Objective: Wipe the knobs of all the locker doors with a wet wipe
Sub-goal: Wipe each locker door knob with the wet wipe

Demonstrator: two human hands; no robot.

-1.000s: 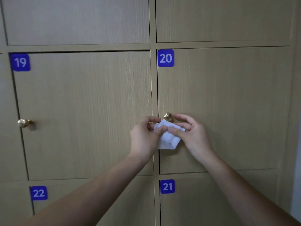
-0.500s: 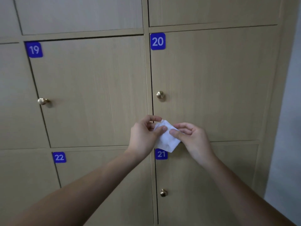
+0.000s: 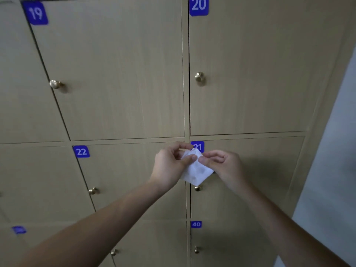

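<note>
Two hands, my left hand [image 3: 169,166] and right hand [image 3: 225,166], pinch the wet wipe [image 3: 195,170], half hiding label 21 [image 3: 199,146]; lowest-left label [image 3: 18,229] unreadable.

door 21 label [image 3: 198,146] half behind wet wipe [image 3: 195,171], bottom-left label [image 3: 18,229] blurred

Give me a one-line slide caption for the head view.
Both hands, left and right, pinch a white wet wipe just above locker 21's knob.
</note>
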